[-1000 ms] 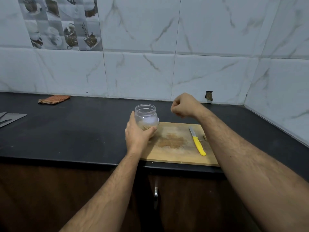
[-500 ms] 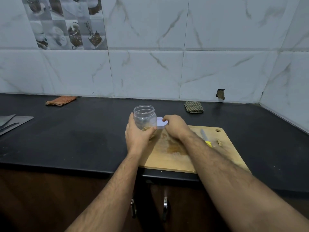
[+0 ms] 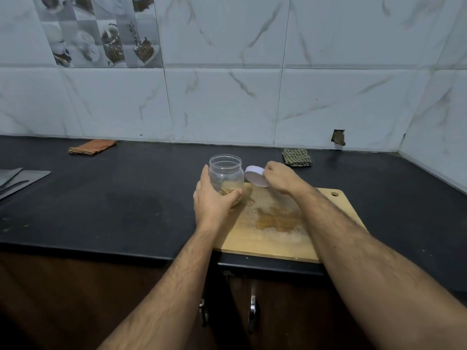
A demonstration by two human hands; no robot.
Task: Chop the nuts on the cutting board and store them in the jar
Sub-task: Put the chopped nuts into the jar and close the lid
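Jar (image 3: 225, 173) gripped by left hand (image 3: 214, 202), right hand (image 3: 280, 179) pinching tilted white lid (image 3: 256, 176) beside it

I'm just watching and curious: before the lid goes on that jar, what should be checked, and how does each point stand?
1. Jar upright, mouth open: ok.
2. Left hand steadies the jar: ok.
3. Right hand holds the lid: ok, though tilted beside the mouth.
4. Nuts inside the jar: ok, some at the bottom.
5. Cutting board cleared: not ok, brown crumbs remain.
6. Knife out of the way: cannot tell, hidden.
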